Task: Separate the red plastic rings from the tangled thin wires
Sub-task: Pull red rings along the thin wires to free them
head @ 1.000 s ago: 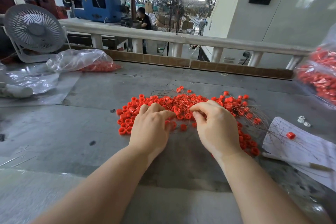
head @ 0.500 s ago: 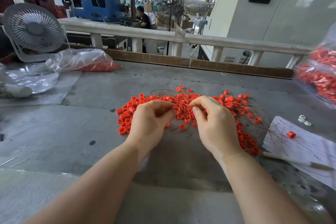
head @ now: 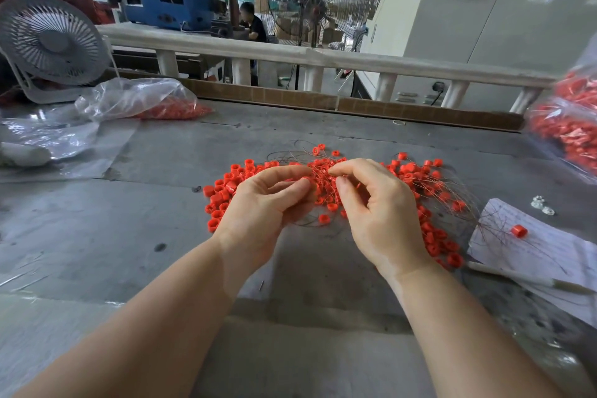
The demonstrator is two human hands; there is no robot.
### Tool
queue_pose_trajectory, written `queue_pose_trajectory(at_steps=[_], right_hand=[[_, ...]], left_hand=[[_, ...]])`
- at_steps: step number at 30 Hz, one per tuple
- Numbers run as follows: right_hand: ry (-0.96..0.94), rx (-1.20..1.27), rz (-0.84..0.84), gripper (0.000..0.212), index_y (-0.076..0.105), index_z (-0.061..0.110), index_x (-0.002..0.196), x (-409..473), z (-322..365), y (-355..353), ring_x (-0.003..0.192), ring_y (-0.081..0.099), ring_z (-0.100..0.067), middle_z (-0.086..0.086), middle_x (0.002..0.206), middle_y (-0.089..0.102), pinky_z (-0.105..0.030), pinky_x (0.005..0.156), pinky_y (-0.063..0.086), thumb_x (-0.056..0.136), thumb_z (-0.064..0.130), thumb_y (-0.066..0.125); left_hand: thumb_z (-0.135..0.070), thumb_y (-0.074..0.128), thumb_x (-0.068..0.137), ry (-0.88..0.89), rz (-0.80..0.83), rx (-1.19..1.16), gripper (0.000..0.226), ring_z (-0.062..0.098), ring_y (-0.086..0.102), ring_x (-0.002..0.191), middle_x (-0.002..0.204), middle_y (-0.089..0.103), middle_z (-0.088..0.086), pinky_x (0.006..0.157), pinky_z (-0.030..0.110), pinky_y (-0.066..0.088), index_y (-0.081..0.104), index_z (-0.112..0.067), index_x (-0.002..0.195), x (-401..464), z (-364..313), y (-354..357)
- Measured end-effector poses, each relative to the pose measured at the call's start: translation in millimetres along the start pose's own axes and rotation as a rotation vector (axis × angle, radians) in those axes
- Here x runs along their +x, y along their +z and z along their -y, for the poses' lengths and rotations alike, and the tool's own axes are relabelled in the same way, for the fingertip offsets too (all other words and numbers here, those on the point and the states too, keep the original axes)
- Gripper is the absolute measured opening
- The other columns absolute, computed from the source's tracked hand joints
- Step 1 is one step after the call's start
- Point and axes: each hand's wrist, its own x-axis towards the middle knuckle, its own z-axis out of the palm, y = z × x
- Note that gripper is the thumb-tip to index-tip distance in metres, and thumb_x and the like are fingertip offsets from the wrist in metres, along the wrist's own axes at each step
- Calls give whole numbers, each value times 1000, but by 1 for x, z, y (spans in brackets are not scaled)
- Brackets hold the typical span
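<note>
Rings [head: 420, 178] and wires [head: 452, 191] lie mid-table [head: 97, 236], paper [head: 549, 249] to their right.

Bare left hand [head: 263, 207], bare right hand [head: 376, 208]. Both forearms uncovered to frame bottom, no sleeves, gloves, rings, watch visible. Short plain nails.

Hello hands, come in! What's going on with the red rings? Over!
Left hand and right hand both pinching the wires mid-pile. Rings mostly still tangled; loose ones lie left. Nothing blocking.
</note>
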Motion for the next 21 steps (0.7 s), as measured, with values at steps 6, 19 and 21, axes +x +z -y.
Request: queue_pose_trajectory(at_steps=[6, 19, 21], right_hand=[[13, -2, 0, 12, 71, 8, 91, -1, 0, 0, 78, 62, -16, -2, 83, 67, -33, 72, 51, 89, 3, 60], [40, 31, -30, 12, 69, 6, 91, 1, -2, 1, 82, 62, -18, -3, 85, 66, -37, 74, 50, 89, 3, 58], [41, 35, -34, 12, 69, 6, 91, 0, -2, 1, 82, 62, -19, -3, 86, 66, -39, 74, 50, 89, 3, 58]], left_hand=[[13, 51, 83, -53, 58, -88, 24, 10, 69, 68, 72, 71, 6, 65, 17, 56, 68, -4, 90, 1, 1, 0], [4, 53, 83, -34, 116, -105, 21, 9, 68, 63, 71, 70, 5, 61, 17, 55, 69, -9, 87, 0, -2, 0], [5, 53, 85, -25, 121, -94, 23, 9, 67, 63, 71, 70, 4, 61, 17, 55, 69, -10, 90, 0, -2, -1]])
